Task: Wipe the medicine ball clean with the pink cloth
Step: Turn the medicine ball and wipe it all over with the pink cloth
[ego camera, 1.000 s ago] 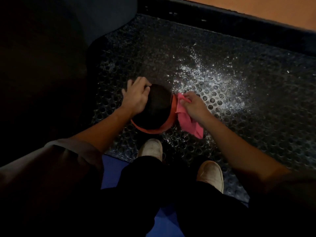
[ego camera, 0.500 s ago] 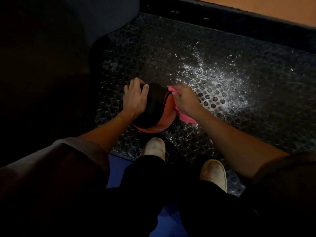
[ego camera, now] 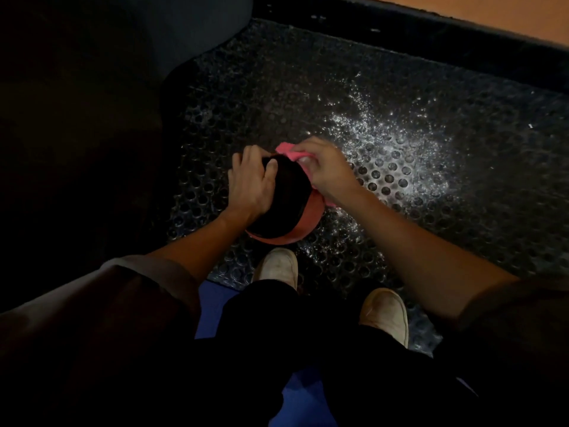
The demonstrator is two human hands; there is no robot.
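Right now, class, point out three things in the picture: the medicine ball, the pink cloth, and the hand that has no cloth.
medicine ball (ego camera: 289, 198): head view, on its dark upper surface.
pink cloth (ego camera: 286, 150): head view, on the corner showing at the ball's far side.
left hand (ego camera: 251, 184): head view, on the back of the hand.

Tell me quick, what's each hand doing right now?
Left hand: fingers curled over the medicine ball, holding it.
Right hand: gripping the pink cloth, pressed against the ball's far side.
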